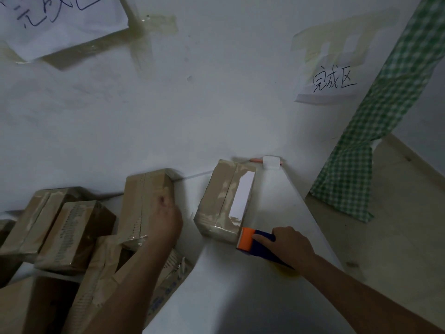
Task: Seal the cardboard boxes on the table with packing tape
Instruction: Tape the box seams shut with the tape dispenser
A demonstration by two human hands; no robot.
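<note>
A taped cardboard box (220, 201) with a white label lies on the white table (277, 189) near the wall. My right hand (286, 243) grips a blue and orange tape dispenser (252, 239), whose orange head touches the box's near right corner. My index finger lies along the dispenser. My left hand (166, 220) grips the right side of another tall cardboard box (142, 203) that stands in the pile to the left.
Several more cardboard boxes (72, 235) are piled at the left, some leaning on each other. Paper signs (332, 80) are taped to the white wall. A green checked cloth (375, 121) hangs at the right. A white clip (271, 162) sits at the table's far corner.
</note>
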